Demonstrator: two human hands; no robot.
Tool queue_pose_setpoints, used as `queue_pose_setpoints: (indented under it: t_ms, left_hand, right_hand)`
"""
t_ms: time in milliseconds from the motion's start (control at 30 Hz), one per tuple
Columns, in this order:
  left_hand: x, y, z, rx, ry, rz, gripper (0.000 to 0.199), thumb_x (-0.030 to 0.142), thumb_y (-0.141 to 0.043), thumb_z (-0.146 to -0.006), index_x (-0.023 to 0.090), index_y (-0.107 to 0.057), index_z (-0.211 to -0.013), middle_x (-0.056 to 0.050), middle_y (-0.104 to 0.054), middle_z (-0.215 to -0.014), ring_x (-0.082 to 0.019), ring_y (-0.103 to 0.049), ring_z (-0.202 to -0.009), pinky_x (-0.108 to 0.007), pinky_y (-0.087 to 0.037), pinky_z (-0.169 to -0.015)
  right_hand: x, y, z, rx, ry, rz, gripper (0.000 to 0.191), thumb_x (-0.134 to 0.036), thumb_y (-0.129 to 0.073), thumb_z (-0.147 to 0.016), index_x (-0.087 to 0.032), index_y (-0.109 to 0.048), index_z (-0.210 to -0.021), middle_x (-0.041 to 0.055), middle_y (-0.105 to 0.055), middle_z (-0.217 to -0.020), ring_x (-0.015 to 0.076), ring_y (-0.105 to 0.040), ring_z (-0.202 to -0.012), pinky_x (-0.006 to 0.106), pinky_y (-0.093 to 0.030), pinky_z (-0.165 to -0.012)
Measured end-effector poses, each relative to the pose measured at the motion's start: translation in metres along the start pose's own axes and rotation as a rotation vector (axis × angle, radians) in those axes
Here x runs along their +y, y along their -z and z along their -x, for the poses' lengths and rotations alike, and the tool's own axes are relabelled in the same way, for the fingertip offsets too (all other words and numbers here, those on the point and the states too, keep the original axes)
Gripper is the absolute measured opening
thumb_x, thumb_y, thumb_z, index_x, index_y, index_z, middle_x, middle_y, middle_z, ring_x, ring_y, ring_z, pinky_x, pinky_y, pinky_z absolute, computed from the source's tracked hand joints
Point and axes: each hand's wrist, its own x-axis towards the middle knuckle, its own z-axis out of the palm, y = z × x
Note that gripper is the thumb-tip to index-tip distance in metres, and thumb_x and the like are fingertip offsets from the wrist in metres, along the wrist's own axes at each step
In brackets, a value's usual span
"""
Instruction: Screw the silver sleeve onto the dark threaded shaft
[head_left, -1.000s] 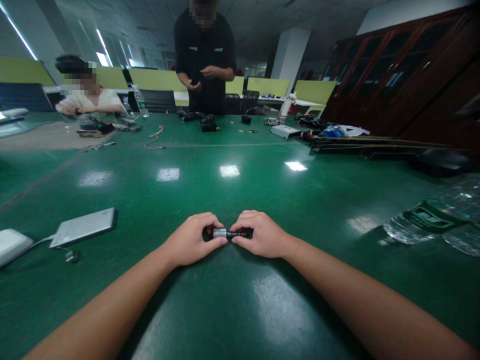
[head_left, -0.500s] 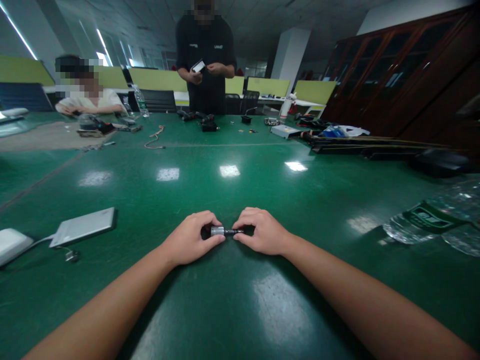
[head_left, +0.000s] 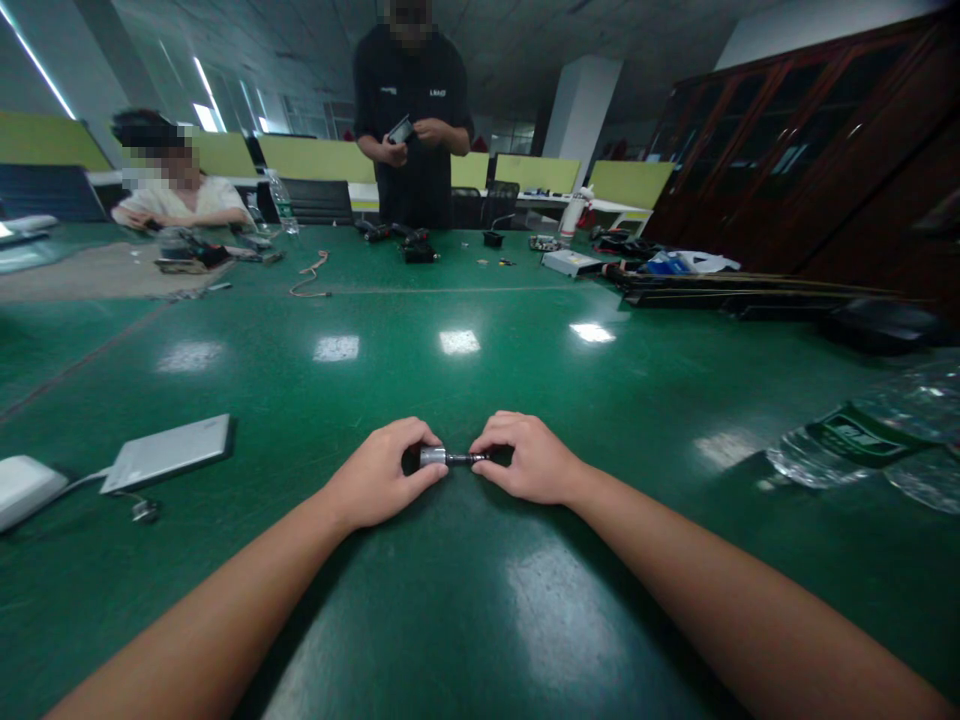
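A small cylinder, silver-grey, lies sideways between the thumb and fingers of my left hand, which is closed on it. From its right end a thin dark shaft runs to my right hand. The thumb and fingers of my right hand pinch the dark tip of that shaft. Both hands are low over the green table, a short gap apart. Whether cylinder and shaft are one piece cannot be made out.
A silver flat box with a cable and a white device lie left. Clear bottles lie right. Dark rods and tools are farther back. One person stands opposite; another sits left.
My right hand has shifted slightly right and up, away from my left hand, and more of the thin shaft shows between them. The standing person's held object has tilted.
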Motion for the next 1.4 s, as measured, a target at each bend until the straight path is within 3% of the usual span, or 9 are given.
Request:
queue_pose_setpoints:
  t_ms: [367, 733, 867, 1000, 1400]
  left_hand:
    - [-0.003, 0.0, 0.001, 0.046, 0.041, -0.031, 0.016, 0.032, -0.063, -0.086, 0.017, -0.064, -0.093, -0.004, -0.066, -0.091, -0.021, -0.06, -0.084, -0.034, -0.046, -0.077]
    - [-0.006, -0.001, 0.002, 0.027, -0.047, 0.013, 0.019, 0.029, -0.072, -0.08, 0.018, -0.064, -0.094, -0.003, -0.065, -0.09, -0.019, -0.06, -0.082, -0.03, -0.046, -0.074]
    - [-0.004, -0.001, 0.003, -0.023, -0.087, 0.038, 0.025, 0.033, -0.074, -0.078, 0.019, -0.065, -0.097, -0.003, -0.066, -0.092, -0.019, -0.061, -0.084, -0.031, -0.047, -0.075]
    - [-0.003, -0.001, 0.002, -0.023, -0.095, 0.056, 0.016, 0.033, -0.062, -0.089, 0.019, -0.066, -0.097, -0.003, -0.067, -0.091, -0.018, -0.062, -0.084, -0.03, -0.047, -0.077]
    - [-0.005, -0.001, 0.002, -0.01, -0.082, 0.043, 0.021, 0.031, -0.072, -0.08, 0.019, -0.067, -0.095, -0.004, -0.067, -0.091, -0.019, -0.062, -0.084, -0.03, -0.048, -0.076]
  right_hand:
    - [0.017, 0.006, -0.002, 0.085, -0.174, 0.04, 0.009, -0.017, -0.071, -0.074, -0.018, -0.076, -0.082, 0.004, -0.069, -0.078, 0.0168, -0.061, -0.074, 0.03, -0.047, -0.071]
    - [0.006, 0.0, -0.002, 0.031, -0.005, -0.075, 0.013, -0.02, -0.075, -0.077, -0.019, -0.076, -0.09, 0.0046, -0.071, -0.083, 0.0175, -0.063, -0.08, 0.031, -0.049, -0.075]
    - [-0.001, -0.002, -0.002, 0.01, 0.009, -0.079, 0.019, -0.017, -0.075, -0.076, -0.018, -0.074, -0.095, 0.0048, -0.071, -0.085, 0.0169, -0.063, -0.079, 0.03, -0.049, -0.074]
    - [-0.007, -0.004, -0.001, -0.005, 0.036, -0.095, 0.017, -0.015, -0.073, -0.078, -0.018, -0.074, -0.094, 0.0041, -0.072, -0.083, 0.0163, -0.063, -0.079, 0.029, -0.049, -0.074]
    - [-0.012, -0.005, -0.001, -0.023, 0.041, -0.106, 0.014, -0.018, -0.069, -0.083, -0.019, -0.074, -0.096, 0.0049, -0.073, -0.087, 0.0175, -0.064, -0.083, 0.03, -0.049, -0.077]
